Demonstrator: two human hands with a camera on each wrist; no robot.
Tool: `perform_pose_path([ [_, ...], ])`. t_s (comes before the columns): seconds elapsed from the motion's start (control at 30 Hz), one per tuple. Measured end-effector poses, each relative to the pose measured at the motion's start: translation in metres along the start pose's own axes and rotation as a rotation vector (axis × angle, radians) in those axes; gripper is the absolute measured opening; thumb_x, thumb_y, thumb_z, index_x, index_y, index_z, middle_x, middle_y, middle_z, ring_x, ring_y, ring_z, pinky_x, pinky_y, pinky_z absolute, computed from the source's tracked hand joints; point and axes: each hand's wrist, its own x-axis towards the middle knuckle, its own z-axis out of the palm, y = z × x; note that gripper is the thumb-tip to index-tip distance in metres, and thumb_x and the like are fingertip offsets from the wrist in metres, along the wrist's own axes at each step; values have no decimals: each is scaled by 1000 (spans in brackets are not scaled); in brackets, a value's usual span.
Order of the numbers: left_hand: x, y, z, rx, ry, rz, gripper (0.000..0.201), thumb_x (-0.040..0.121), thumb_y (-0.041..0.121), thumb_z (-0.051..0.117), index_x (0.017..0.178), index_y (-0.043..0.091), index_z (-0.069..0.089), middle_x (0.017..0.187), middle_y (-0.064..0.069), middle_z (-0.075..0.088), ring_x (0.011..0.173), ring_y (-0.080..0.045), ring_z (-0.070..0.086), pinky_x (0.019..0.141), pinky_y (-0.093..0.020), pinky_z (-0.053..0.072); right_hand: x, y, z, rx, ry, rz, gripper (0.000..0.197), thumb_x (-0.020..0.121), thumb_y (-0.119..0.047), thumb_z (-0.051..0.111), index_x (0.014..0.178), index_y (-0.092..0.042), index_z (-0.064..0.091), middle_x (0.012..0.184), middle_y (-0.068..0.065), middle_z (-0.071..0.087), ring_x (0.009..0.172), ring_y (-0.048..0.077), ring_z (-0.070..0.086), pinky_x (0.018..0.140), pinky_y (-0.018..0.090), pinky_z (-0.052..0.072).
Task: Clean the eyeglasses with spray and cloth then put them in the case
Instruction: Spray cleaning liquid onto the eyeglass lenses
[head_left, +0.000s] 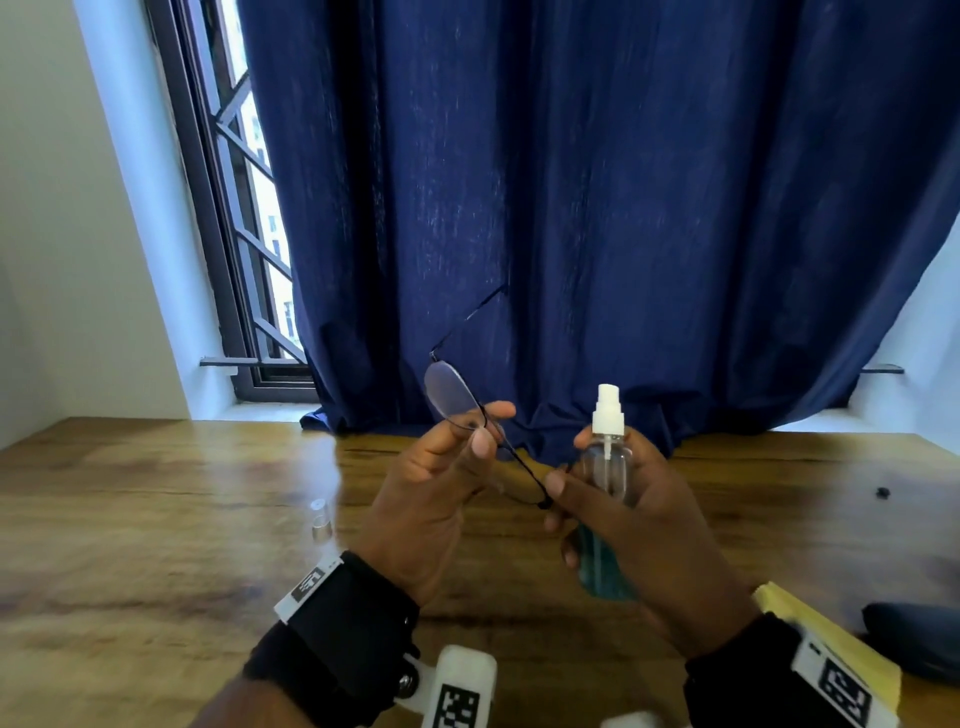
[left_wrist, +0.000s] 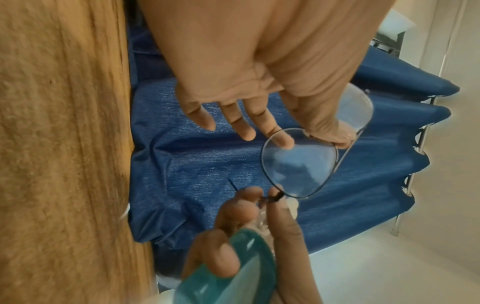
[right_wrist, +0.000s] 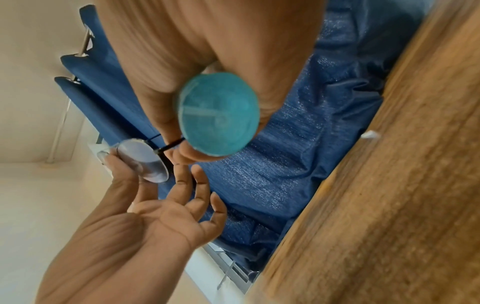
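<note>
Head view, left hand (head_left: 431, 493) pinching eyeglasses (head_left: 457, 400), right hand (head_left: 639, 514) wrapped round upright spray bottle (head_left: 608, 467)

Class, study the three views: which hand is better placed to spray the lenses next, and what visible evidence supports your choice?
Right. The right hand already grips the spray bottle, nozzle up beside the eyeglasses. The left hand pinches the frame, so it probably just steadies them.

Wooden table (head_left: 156, 519), small clear cap (head_left: 321, 519) upright left of centre, yellow cloth (head_left: 831, 644) at near right edge, dark case (head_left: 914, 639) just beside it, tiny dark speck (head_left: 882, 492) far right, blue curtain (head_left: 519, 426) hem touching the far edge
</note>
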Motion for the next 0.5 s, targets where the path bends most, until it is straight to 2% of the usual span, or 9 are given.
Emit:
perform_pose_path([
  [0.07, -1, 1, 0, 15, 46, -47, 40, 80, 44, 70, 108, 16, 73, 92, 1, 78, 86, -9, 74, 70, -21, 58, 0, -1, -2, -26, 43, -79, 36, 84, -11, 76, 112, -17, 53, 81, 15, 68, 65, 24, 68, 52, 37, 57],
  [0.1, -2, 0, 0, 39, 73, -89, 35, 85, 41, 65, 110, 18, 74, 92, -3, 78, 88, -13, 74, 72, -25, 58, 0, -1, -3, -75, 64, -128, 35, 85, -10, 76, 111, -18, 53, 82, 15, 68, 64, 22, 67, 53, 36, 58],
  [0.17, -1, -6, -4, 169, 117, -141, 32, 91, 45, 63, 112, 26, 77, 110, -12, 76, 106, -19, 69, 88, -35, 55, 1, 3, -8, -284, 94, -248, 36, 86, -15, 77, 111, -24, 54, 86, 7, 69, 68, 14, 68, 61, 31, 59],
  [0.2, -1, -9, -6, 207, 139, -152, 30, 91, 45, 63, 111, 28, 78, 118, -12, 74, 112, -18, 65, 94, -36, 50, 1, 4, -11, -403, 106, -304, 38, 85, -19, 78, 113, -27, 54, 87, 1, 70, 75, 12, 69, 66, 28, 59],
  [0.27, -2, -10, -7, 215, 159, -219, 28, 91, 40, 63, 109, 26, 79, 121, -4, 75, 118, -15, 63, 103, -41, 46, 2, 6, -14, -572, 125, -376, 40, 85, -26, 78, 114, -31, 52, 89, -7, 69, 86, 8, 69, 74, 23, 58],
  [0.3, -1, -9, -6, 180, 150, -258, 28, 92, 37, 63, 110, 22, 79, 120, -4, 76, 119, -18, 65, 105, -46, 47, 2, 7, -15, -617, 127, -398, 40, 85, -28, 77, 114, -34, 50, 91, -9, 67, 88, 6, 67, 75, 21, 57],
  [0.4, -2, -4, -2, 105, 164, -315, 25, 98, 26, 58, 106, 15, 79, 110, -5, 78, 104, -18, 71, 87, -35, 53, 4, 9, -16, -697, 145, -462, 47, 85, -29, 76, 113, -45, 42, 92, -15, 64, 95, -2, 63, 74, 10, 53],
  [0.47, -1, -4, 0, 117, 165, -300, 25, 98, 30, 57, 102, 20, 80, 109, 1, 78, 105, -16, 68, 87, -35, 50, 4, 10, -17, -735, 148, -509, 50, 85, -29, 76, 114, -47, 40, 93, -19, 61, 99, -6, 60, 78, 3, 48],
  [0.5, -2, -3, 3, 110, 178, -311, 25, 98, 31, 58, 100, 22, 81, 107, 1, 79, 102, -14, 69, 83, -32, 50, 4, 10, -17, -759, 129, -529, 49, 85, -31, 75, 115, -47, 40, 94, -21, 60, 99, -7, 60, 79, 2, 47],
])
